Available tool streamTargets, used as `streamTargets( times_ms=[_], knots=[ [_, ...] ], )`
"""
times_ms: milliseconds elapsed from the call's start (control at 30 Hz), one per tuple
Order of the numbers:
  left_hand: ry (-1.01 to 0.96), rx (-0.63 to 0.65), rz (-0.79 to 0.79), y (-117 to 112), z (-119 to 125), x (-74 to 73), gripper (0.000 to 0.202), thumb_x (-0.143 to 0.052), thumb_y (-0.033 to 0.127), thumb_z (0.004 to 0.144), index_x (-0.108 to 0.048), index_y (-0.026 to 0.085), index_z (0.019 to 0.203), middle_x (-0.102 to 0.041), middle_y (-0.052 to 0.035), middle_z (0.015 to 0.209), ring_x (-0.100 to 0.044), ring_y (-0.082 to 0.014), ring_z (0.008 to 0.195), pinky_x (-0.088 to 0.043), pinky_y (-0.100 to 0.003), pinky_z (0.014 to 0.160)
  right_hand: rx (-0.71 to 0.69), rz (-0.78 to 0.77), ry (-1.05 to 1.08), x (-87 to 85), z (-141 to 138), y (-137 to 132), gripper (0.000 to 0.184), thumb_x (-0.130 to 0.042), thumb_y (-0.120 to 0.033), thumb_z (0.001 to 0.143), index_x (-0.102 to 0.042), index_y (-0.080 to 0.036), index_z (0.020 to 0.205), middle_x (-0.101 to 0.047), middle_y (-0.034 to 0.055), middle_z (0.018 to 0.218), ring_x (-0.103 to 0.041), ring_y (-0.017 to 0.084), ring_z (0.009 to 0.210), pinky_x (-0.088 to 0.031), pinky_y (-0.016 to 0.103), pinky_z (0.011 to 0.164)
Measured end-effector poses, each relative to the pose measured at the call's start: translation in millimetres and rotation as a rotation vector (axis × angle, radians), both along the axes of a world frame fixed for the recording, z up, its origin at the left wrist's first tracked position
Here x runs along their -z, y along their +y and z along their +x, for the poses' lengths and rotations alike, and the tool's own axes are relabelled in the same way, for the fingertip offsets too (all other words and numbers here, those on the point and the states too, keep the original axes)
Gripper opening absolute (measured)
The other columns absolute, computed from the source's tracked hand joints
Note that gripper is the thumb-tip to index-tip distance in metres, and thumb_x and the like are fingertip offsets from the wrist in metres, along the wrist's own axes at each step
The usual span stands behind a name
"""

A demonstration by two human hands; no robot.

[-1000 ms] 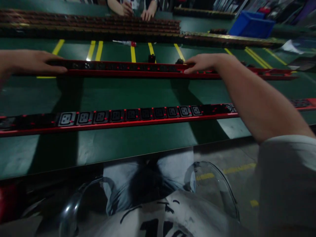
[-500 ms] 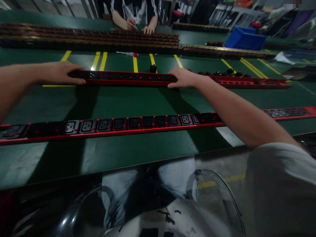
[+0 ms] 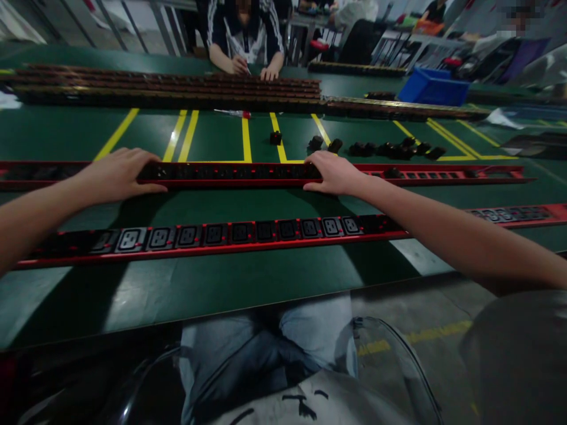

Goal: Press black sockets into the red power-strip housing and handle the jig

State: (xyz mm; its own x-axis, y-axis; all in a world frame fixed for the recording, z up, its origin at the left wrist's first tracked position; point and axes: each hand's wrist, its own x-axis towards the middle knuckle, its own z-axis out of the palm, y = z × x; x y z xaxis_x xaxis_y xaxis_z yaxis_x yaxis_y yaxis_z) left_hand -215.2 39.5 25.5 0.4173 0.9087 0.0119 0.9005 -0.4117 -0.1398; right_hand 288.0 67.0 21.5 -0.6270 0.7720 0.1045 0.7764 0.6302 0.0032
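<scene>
My left hand [image 3: 120, 174] and my right hand [image 3: 334, 173] are both closed around a long red power strip housing [image 3: 234, 183], fingers over its far edge and thumbs on the near side. Its open channel faces up, with black socket modules in the middle and cut-outs bare at the right end. Closer to me lies a second red power strip [image 3: 212, 252], roughly parallel, with a row of black and grey outlets facing up. My right forearm crosses above it and hides part of it.
Loose black socket modules [image 3: 396, 150] lie beyond the held housing, and a single module [image 3: 275, 137] sits apart. A red-handled screwdriver [image 3: 245, 114] lies near stacked long strips [image 3: 177, 88]. A co-worker [image 3: 243, 44] sits opposite. A blue bin [image 3: 434, 87] stands far right.
Both hands have drawn the held housing nearer to me, narrowing the gap to the second strip. More loose modules show behind it. My view has tilted up slightly.
</scene>
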Motion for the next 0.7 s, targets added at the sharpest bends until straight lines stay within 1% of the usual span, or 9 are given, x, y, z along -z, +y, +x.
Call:
streamTargets(
  times_ms=[100,200,300,400,467,567,700],
  knots=[
    [-0.038,-0.031,-0.013,-13.1,1.3,2.1,0.081,-0.041,0.067,0.085,-0.054,0.001,0.131,-0.063,-0.0245,0.119,-0.059,-0.0356,0.110,-0.046,-0.049,0.097,-0.016,0.000,-0.010,0.5,1.7,-14.1,0.064,-0.064,-0.058,0.086,-0.054,-0.018,0.135,-0.060,0.0159,0.125,-0.055,0.036,0.114,-0.048,0.050,0.095],
    [-0.109,-0.051,0.007,-21.3,3.6,4.3,0.090,-0.040,0.070,0.078,-0.053,0.003,0.138,-0.064,-0.0242,0.122,-0.059,-0.0378,0.116,-0.044,-0.052,0.098,-0.028,0.027,-0.029,-0.8,4.7,-24.3,0.065,-0.061,-0.058,0.087,-0.052,-0.019,0.138,-0.058,0.0167,0.127,-0.053,0.037,0.115,-0.046,0.050,0.096],
    [-0.183,-0.034,0.012,-22.5,3.6,5.4,0.098,-0.044,0.069,0.072,-0.048,0.005,0.146,-0.068,-0.0229,0.123,-0.057,-0.0402,0.123,-0.042,-0.056,0.096,0.000,0.082,-0.047,-2.4,7.9,-30.1,0.066,-0.058,-0.059,0.089,-0.051,-0.020,0.141,-0.056,0.0175,0.129,-0.050,0.039,0.118,-0.044,0.053,0.097],
    [-0.227,-0.022,-0.010,-20.1,0.9,5.9,0.104,-0.053,0.066,0.064,-0.042,0.013,0.153,-0.071,-0.0191,0.121,-0.056,-0.0425,0.127,-0.041,-0.059,0.094,0.005,0.092,-0.064,-4.0,9.5,-32.1,0.064,-0.056,-0.059,0.090,-0.052,-0.020,0.142,-0.056,0.0170,0.126,-0.050,0.038,0.116,-0.043,0.052,0.097],
    [-0.241,-0.031,-0.017,-19.0,-0.7,5.9,0.107,-0.057,0.065,0.061,-0.041,0.016,0.155,-0.073,-0.0182,0.119,-0.056,-0.0435,0.127,-0.042,-0.060,0.094,-0.007,0.091,-0.067,-5.0,9.4,-32.5,0.064,-0.056,-0.059,0.090,-0.052,-0.020,0.141,-0.056,0.0166,0.125,-0.050,0.037,0.115,-0.044,0.051,0.097],
    [-0.239,-0.041,-0.019,-19.4,-1.6,5.4,0.101,-0.054,0.068,0.066,-0.045,0.014,0.151,-0.071,-0.0190,0.119,-0.057,-0.0428,0.125,-0.043,-0.059,0.096,-0.007,0.107,-0.079,-6.1,8.2,-33.7,0.063,-0.056,-0.058,0.091,-0.053,-0.019,0.140,-0.057,0.0171,0.125,-0.051,0.037,0.114,-0.044,0.050,0.095],
    [-0.177,-0.038,-0.018,-20.1,-1.7,5.2,0.091,-0.040,0.074,0.078,-0.056,0.008,0.138,-0.067,-0.0218,0.120,-0.059,-0.0388,0.118,-0.045,-0.053,0.097,0.003,0.136,-0.107,-6.1,7.4,-36.9,0.061,-0.056,-0.057,0.090,-0.055,-0.019,0.138,-0.058,0.0173,0.123,-0.052,0.037,0.112,-0.045,0.049,0.092]
  ],
)
